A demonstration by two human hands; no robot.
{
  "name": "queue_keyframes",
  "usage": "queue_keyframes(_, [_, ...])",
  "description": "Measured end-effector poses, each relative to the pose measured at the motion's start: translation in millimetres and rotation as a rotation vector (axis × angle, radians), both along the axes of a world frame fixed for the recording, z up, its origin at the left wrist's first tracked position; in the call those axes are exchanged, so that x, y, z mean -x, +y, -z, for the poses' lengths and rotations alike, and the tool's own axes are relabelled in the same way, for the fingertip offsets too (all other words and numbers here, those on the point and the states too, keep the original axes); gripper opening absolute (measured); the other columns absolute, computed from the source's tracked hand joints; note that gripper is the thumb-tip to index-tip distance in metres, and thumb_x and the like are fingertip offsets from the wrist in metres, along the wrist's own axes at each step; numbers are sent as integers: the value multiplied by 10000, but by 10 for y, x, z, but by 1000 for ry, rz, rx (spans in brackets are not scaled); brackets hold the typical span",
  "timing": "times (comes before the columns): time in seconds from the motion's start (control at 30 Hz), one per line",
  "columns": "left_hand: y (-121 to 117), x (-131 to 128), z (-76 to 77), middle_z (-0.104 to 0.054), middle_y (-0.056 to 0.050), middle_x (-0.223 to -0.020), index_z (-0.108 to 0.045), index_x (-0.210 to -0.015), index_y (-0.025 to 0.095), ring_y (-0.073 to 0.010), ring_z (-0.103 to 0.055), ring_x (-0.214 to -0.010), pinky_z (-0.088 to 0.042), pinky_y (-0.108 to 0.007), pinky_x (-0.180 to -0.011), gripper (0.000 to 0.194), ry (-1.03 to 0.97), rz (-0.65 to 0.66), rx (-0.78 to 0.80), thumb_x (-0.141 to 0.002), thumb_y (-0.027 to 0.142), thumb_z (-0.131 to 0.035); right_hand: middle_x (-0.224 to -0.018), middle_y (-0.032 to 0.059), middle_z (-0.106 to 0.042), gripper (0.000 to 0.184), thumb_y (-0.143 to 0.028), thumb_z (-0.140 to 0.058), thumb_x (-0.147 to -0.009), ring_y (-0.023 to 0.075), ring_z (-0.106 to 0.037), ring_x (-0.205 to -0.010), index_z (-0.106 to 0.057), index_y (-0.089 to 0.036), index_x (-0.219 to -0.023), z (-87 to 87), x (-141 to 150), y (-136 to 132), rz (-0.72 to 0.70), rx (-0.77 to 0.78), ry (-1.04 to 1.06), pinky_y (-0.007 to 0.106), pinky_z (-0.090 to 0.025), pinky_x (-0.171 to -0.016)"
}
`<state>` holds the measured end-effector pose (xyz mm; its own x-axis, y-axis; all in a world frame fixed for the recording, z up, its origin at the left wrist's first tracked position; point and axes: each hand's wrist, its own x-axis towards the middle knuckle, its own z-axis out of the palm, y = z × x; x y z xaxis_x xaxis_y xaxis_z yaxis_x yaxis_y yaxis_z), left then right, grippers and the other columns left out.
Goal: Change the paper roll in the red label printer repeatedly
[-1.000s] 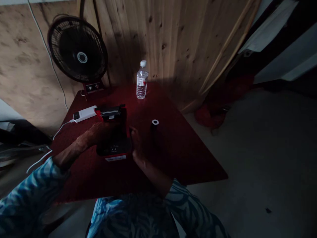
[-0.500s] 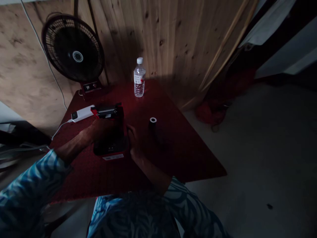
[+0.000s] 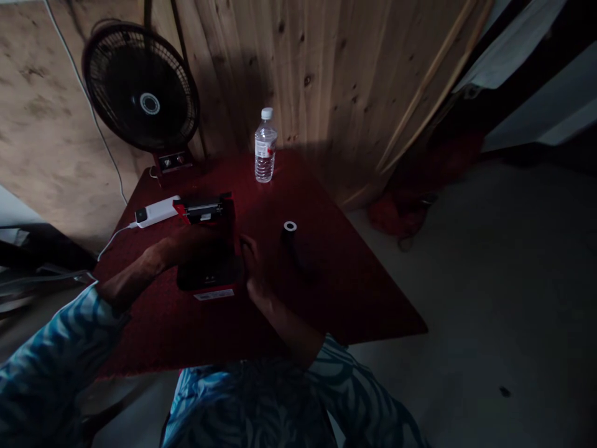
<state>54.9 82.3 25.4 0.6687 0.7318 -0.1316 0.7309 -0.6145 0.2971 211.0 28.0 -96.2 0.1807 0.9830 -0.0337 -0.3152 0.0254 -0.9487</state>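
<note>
A red and black printer point(image 3: 209, 281), possibly for labels or receipts, sits on the table with its lid point(image 3: 204, 210) raised. My left hand point(image 3: 193, 241) reaches across into its dark opening; the fingers are hidden in shadow there. Against the printer's right side rests my right hand point(image 3: 252, 264), its fingers gripping the wall near the edge. To the right stands a dark roll with a white ring-shaped end point(image 3: 290, 226), touched by neither hand. Deep shadow hides the inside of the printer.
Behind the printer lies a white power bank point(image 3: 157, 212) with a cable. A clear water bottle point(image 3: 265, 152) stands farther back. At the back left is a dark fan point(image 3: 149, 103) before the wooden wall point(image 3: 321, 93). The red table's point(image 3: 354, 298) right edge drops to the floor.
The whole view has shifted slightly. My left hand has moved a little within the printer's opening; my right hand stays at its side.
</note>
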Motion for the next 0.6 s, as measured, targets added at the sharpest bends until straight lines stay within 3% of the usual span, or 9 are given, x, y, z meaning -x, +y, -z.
queue_keyframes(0.13, [-210, 70, -157, -732, -112, -1203, -683, -1207, 187, -274, -697, -1036, -533, -409, -914, 354, -23, -80, -79, -866, 157, -590, -1203, 67, -686, 397, -484, -518, -874, 248, -618, -1159, -638, -228, -1152, -10, -17, -12, -5, -26, -16, 402, -493, -975])
queue_keyframes(0.27, [-531, 402, -320, -760, -26, -1032, -688, -1105, 225, -211, -709, -884, -569, -336, -817, 277, -309, -260, -139, -854, 335, -654, -1210, 72, -677, 409, -491, -494, -908, 246, -613, -1169, -627, -224, -1188, -31, -43, -56, -25, -63, -22, 413, -480, -999])
queue_keyframes(0.37, [-662, 776, -340, -767, -24, -997, -664, -1066, 208, -225, -717, -909, -578, -359, -846, 353, -542, -546, -133, -790, 423, -715, -1210, 65, -682, 391, -486, -508, -914, 238, -621, -1155, -635, -227, -1177, -70, -62, -99, -19, -61, -21, 398, -494, -986])
queue_keyframes(0.47, [-646, 1081, -200, -777, -40, -967, -643, -1064, 192, -259, -723, -933, -583, -399, -842, 418, -595, -827, -143, -753, 454, -742, -1189, 44, -701, 358, -468, -517, -921, 231, -634, -1134, -645, -249, -1173, -101, -65, -122, -25, -49, -32, 384, -508, -968])
queue_keyframes(0.53, [-577, 1198, -15, -778, -53, -935, -645, -1008, 185, -277, -725, -915, -592, -403, -801, 390, -505, -868, -131, -747, 462, -728, -1174, 33, -712, 352, -468, -521, -923, 230, -643, -1120, -646, -262, -1179, -95, -56, -116, -28, -24, -16, 381, -519, -949])
queue_keyframes(0.6, [-496, 1257, 214, -774, -66, -907, -641, -952, 186, -280, -728, -897, -599, -380, -759, 326, -426, -819, -99, -749, 435, -692, -1177, 28, -715, 356, -474, -526, -922, 232, -648, -1116, -643, -268, -1188, -71, -46, -97, -24, -5, 0, 378, -530, -929])
